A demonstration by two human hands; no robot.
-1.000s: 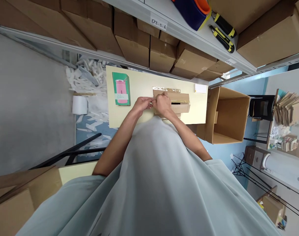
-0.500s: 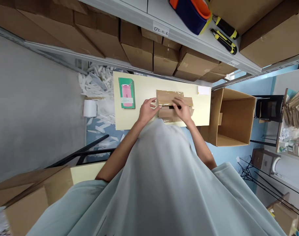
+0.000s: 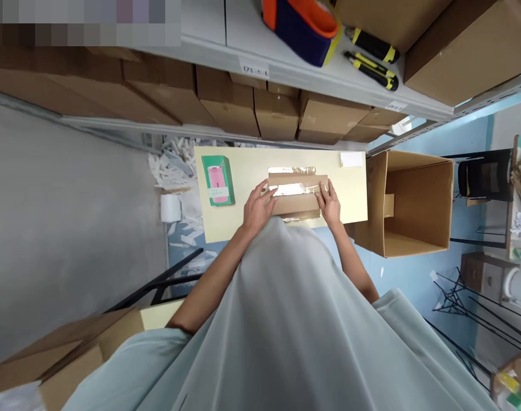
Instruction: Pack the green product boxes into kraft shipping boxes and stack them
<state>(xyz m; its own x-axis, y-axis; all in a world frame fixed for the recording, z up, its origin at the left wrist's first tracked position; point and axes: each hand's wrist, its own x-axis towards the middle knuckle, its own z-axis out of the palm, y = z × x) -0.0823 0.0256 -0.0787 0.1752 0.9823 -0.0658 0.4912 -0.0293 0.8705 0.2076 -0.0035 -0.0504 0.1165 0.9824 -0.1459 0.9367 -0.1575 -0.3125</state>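
A flattened-looking cardboard box [image 3: 297, 204] with shiny tape along its flaps lies on the pale yellow table [image 3: 238, 220]. My left hand [image 3: 258, 206] rests at its left end, fingers apart, with fingertips touching the cardboard. At the right end, my right hand [image 3: 329, 204] lies against the edge with its fingers spread. The top flaps meet along the middle, and no dark gap shows between them. To the left on the table is a green box with a pink tumbler picture [image 3: 218, 180].
A large open carton [image 3: 418, 200] stands to the right of the table. Beyond the table, a shelf [image 3: 303, 74] holds cardboard boxes, cutters [image 3: 374, 69] and a blue and orange object [image 3: 303, 28]. A white card [image 3: 351, 159] lies at the table's right, and a white roll [image 3: 170, 208] is on the left.
The box's flaps have come down over the dark gap. My right hand has moved from the top of the flaps to the box's right end. The camera view has shifted slightly.
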